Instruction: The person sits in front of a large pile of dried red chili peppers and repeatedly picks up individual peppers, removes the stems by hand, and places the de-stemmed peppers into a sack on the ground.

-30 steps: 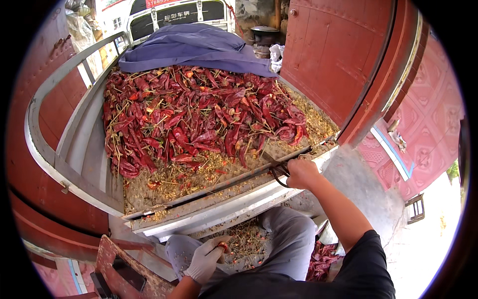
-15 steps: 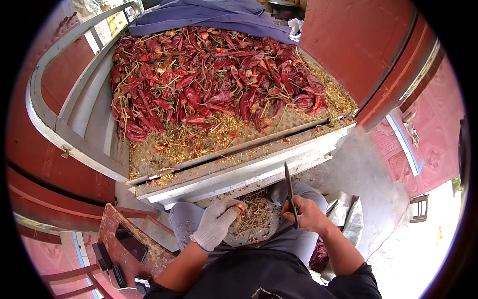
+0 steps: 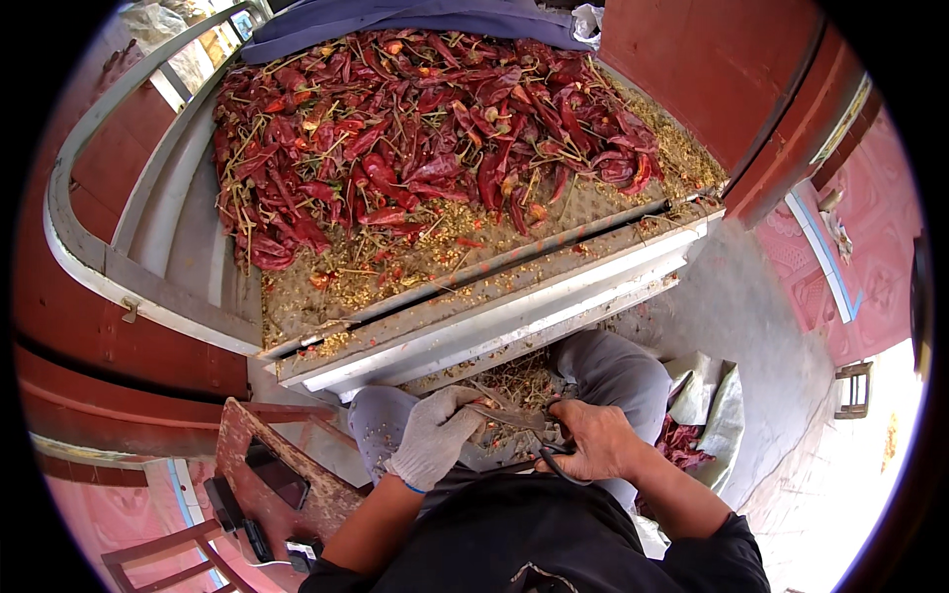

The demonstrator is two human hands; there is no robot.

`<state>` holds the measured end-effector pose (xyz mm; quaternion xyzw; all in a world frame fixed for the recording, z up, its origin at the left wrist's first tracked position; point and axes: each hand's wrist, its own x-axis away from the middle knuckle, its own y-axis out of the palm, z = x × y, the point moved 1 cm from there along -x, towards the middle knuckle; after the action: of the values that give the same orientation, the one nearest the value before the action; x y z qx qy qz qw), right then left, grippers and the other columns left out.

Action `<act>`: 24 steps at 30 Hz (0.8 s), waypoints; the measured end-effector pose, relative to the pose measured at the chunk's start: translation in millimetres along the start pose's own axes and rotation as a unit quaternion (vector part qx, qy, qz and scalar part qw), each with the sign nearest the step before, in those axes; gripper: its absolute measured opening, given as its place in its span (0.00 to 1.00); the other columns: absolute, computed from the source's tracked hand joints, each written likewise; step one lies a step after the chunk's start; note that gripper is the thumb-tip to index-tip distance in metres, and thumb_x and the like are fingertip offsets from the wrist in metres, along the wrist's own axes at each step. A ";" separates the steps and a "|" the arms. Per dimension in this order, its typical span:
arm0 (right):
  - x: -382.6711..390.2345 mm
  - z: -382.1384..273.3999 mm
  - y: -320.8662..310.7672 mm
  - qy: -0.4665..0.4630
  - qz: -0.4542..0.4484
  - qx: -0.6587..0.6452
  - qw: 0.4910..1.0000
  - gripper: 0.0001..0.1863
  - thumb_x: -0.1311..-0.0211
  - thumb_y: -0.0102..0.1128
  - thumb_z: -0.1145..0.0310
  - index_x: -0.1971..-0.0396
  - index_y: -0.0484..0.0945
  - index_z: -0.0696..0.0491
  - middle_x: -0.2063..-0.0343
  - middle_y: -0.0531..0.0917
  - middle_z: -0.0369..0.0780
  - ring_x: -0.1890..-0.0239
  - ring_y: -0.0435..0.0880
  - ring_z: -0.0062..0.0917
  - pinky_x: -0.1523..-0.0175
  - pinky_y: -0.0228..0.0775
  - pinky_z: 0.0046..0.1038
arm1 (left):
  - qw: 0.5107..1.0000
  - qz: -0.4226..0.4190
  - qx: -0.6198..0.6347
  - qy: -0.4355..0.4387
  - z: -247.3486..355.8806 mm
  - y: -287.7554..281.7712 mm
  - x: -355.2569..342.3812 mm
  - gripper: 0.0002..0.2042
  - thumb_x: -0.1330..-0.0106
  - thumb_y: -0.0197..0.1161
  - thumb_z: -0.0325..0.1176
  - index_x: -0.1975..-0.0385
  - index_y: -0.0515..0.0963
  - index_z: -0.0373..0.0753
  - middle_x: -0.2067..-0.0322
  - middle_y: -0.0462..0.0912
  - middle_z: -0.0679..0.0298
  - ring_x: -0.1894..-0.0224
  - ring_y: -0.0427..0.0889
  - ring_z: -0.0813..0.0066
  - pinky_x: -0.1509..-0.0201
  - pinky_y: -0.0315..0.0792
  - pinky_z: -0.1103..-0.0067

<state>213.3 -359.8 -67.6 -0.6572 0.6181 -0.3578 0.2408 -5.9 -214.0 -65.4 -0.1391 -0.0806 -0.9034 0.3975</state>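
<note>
My left hand [image 3: 432, 437], in a white knit glove, is closed over my lap with a bit of reddish dried chili [image 3: 483, 403] showing at its fingertips. Most of that chili is hidden by the glove. Bare, my right hand [image 3: 600, 442] grips dark scissors [image 3: 515, 418] by the handle loops. Their blades point left and reach the fingertips of the glove. Ahead of both hands, a large heap of dried red chilies [image 3: 415, 128] with stems lies on a flat cargo bed [image 3: 341, 282] strewn with yellow seeds.
A white metal edge [image 3: 514, 341] of the bed runs just beyond my knees. Purple-blue cloth [image 3: 415, 18] covers the heap's far side. On my right stands an open sack [image 3: 730, 420] holding red chilies. A worn wooden chair [image 3: 232, 435] is at left, a small stool [image 3: 853, 388] far right.
The scissors have swung from pointing up and away to pointing left, meeting my left fingertips. My right hand has turned with them. The view has shifted slightly.
</note>
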 end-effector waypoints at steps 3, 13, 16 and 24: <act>-0.7 -1.7 1.1 -0.003 0.010 -0.008 1.000 0.42 0.46 0.72 0.33 0.50 0.78 0.59 0.68 0.85 0.47 0.61 0.88 0.47 0.58 0.78 0.46 | 1.000 -0.006 -0.007 0.002 -3.0 -0.4 -1.1 0.08 0.26 0.56 0.26 0.55 0.78 0.27 0.73 0.81 0.63 0.71 0.78 0.79 0.66 0.71 0.81; 7.7 9.6 28.1 0.016 -0.023 -0.013 1.000 0.32 0.35 0.63 0.37 0.58 0.80 0.56 0.71 0.85 0.48 0.66 0.87 0.51 0.62 0.78 0.49 | 0.999 -0.025 0.002 -0.048 4.9 4.3 -5.1 0.07 0.29 0.59 0.26 0.59 0.79 0.28 0.73 0.82 0.63 0.72 0.78 0.79 0.66 0.72 0.80; 17.1 15.2 31.9 0.003 0.009 -0.020 1.000 0.31 0.34 0.63 0.38 0.59 0.79 0.56 0.73 0.85 0.49 0.67 0.87 0.51 0.62 0.78 0.49 | 0.996 -0.056 0.017 -0.065 -0.8 5.5 -8.1 0.08 0.28 0.59 0.27 0.58 0.79 0.28 0.73 0.82 0.63 0.71 0.78 0.79 0.66 0.72 0.80; 25.9 44.4 -41.0 0.150 0.179 0.004 0.972 0.25 0.37 0.70 0.49 0.54 0.82 0.57 0.70 0.87 0.52 0.63 0.88 0.52 0.58 0.79 0.47 | 0.994 -0.042 0.031 -0.095 -17.9 -0.9 -15.1 0.10 0.26 0.60 0.29 0.55 0.80 0.27 0.72 0.82 0.65 0.71 0.78 0.80 0.65 0.73 0.81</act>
<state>273.1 -386.0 -59.8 -0.4736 0.7533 -0.4058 0.2088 -0.2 -207.4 -87.2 -0.2085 -0.1522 -0.8989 0.3540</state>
